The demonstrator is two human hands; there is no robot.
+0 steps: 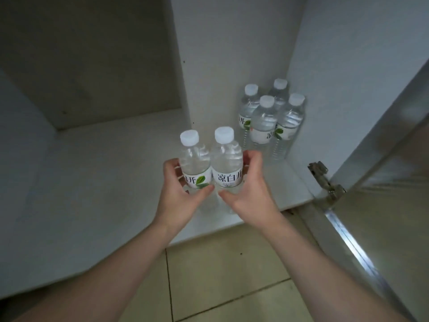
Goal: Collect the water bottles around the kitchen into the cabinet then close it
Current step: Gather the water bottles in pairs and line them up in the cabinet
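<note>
Two clear water bottles with white caps and leaf labels stand side by side over the cabinet floor [104,182]. My left hand [181,196] wraps the left bottle [193,159]. My right hand [248,194] wraps the right bottle [226,159]. Both bottles are upright and touch each other. Whether their bases rest on the floor is hidden by my hands. Several more bottles of the same kind [271,117] stand clustered in the cabinet's back right corner.
The white cabinet has a recessed back wall [92,66] at left and a side wall [348,77] at right. Its door [383,205] hangs open on the right with a metal hinge [325,180]. Beige floor tiles [227,275] lie below.
</note>
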